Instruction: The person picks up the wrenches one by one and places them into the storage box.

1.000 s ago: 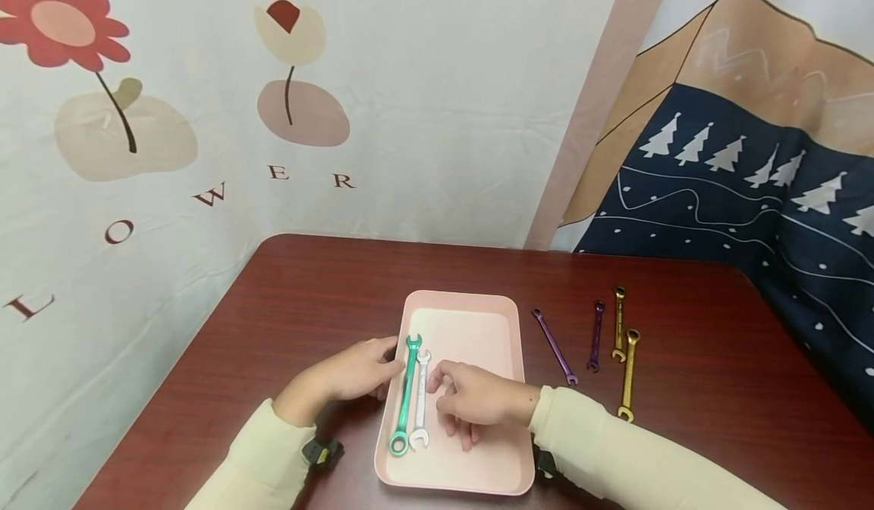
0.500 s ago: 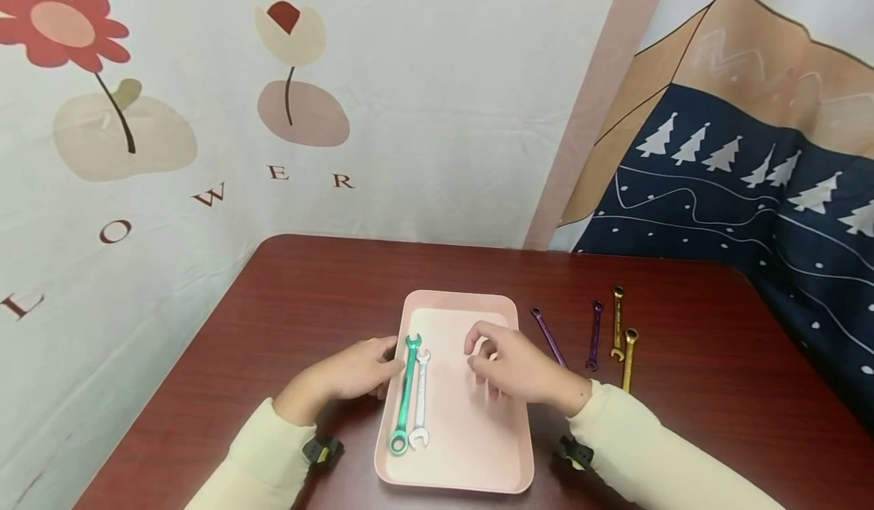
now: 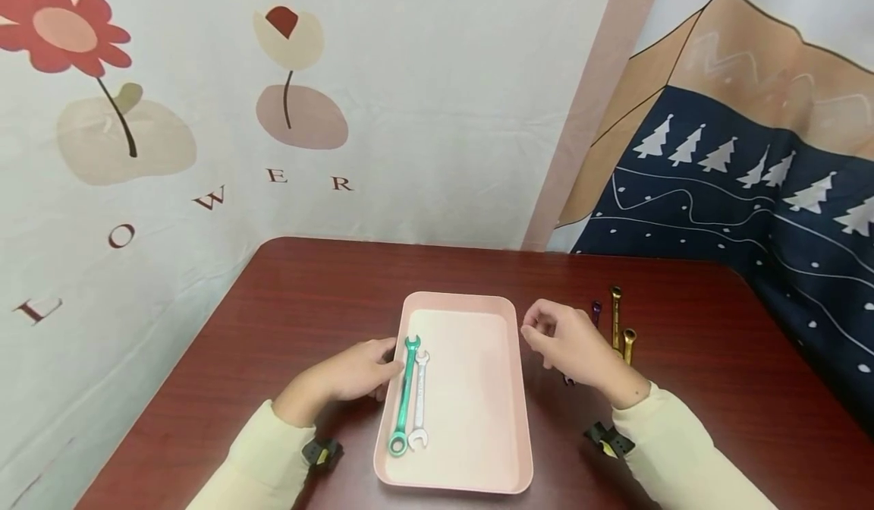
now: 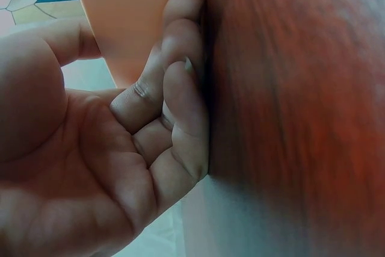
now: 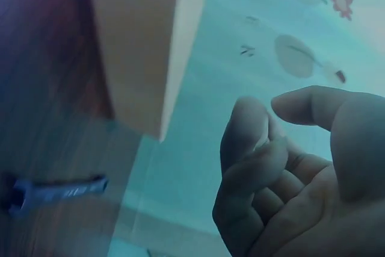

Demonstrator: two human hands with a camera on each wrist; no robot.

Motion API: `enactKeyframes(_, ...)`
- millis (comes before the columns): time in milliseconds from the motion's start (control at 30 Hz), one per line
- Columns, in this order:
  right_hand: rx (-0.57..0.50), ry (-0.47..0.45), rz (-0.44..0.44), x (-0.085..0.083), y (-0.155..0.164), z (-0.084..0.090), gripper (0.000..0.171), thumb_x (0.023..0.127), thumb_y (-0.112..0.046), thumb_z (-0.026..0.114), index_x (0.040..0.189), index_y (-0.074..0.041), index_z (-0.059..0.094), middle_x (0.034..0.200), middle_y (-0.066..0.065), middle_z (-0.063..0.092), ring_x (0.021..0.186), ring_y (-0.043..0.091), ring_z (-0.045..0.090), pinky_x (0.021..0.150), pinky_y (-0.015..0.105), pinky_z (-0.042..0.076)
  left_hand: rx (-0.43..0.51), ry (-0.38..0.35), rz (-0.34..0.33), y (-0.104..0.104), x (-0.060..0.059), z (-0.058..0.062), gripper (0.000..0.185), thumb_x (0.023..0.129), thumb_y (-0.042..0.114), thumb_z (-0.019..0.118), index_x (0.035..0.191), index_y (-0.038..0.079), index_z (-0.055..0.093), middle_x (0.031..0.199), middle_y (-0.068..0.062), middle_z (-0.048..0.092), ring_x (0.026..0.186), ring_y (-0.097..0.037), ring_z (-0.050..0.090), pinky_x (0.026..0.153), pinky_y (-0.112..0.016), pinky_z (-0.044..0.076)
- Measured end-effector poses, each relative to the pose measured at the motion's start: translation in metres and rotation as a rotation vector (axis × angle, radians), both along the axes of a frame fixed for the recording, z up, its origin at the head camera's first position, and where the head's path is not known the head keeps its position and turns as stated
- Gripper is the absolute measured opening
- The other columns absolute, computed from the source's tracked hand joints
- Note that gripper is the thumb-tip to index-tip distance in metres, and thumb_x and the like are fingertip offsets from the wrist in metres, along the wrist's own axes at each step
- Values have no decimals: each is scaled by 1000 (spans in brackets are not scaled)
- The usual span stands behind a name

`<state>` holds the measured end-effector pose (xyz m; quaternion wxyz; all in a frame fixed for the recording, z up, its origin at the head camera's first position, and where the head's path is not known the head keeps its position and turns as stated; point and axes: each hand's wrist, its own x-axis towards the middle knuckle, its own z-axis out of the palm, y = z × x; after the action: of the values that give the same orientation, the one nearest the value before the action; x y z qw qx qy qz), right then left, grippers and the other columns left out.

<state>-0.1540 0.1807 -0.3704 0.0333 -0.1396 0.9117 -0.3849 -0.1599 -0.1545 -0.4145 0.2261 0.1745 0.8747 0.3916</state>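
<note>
**Right hand hovering over the wrenches beside the tray**

I am holding my right hand (image 3: pixel 573 347), fingers loosely curled and gripping nothing, above the purple wrench (image 3: pixel 596 311), which is lying lengthwise away from me. My left hand (image 3: pixel 355 371) is resting against the pink tray (image 3: pixel 471 472), far from it.

We see our right hand (image 5: pixel 301 173) hovering, fingers (image 5: pixel 246 142) loosely curled, holding nothing; the pink tray (image 5: pixel 138 46) and a purple wrench (image 5: pixel 57 192) lie below.

Head view looks down; wrist views closely share the tray (image 3: pixel 508 388).
</note>
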Motion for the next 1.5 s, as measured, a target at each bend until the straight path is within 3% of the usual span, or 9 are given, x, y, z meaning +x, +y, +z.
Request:
enactKeyframes(233,227,74,-33,-16,16,-13,5,94,-14,65,92,-9,63,64,1,58,47,10,50,46,26,44,8,-15,1,-1,-1,1,38,101,18,49,135,1,52,66,-3,63,55,-16,59,55,-31,51)
enactKeyframes(367,333,72,-38,-22,22,-21,8,92,-14,68,90,-8,63,58,-1,54,47,10,48,44,25,41,7,-15,3,-1,-1,-1,36,101,18,50,133,2,54,66,-3,64,55,-16,59,55,-31,51)
enactKeyframes(667,422,-14,-9,-33,27,-30,15,94,-17,67,83,-9,61,64,2,56,54,13,52,48,27,43,8,-17,1,-1,-2,-1,34,102,19,50,131,2,54,64,-3,62,55,-15,58,54,-30,50)
enactKeyframes(1000,507,-126,-22,-37,30,-33,23,96,-26,65,87,-6,62,64,5,56,46,13,54,43,27,45,25,-12,-8,-1,-1,0,44,102,18,50,142,0,47,62,-5,60,54,-16,57,54,-31,49)
enactKeyframes(1233,535,-134,12,-38,30,-35,23,97,-28,63,90,-6,61,63,4,54,48,14,54,45,28,43,25,-6,-8,-1,-1,0,41,102,18,50,139,0,49,62,-4,60,54,-16,56,54,-31,49)
enactKeyframes(1500,621,-107,78,-40,27,-35,21,99,-26,61,93,-6,63,68,4,56,60,15,54,55,32,46,38,-13,-15,-2,-1,1,46,102,17,50,144,-1,45,62,-5,60,54,-16,57,54,-31,49)
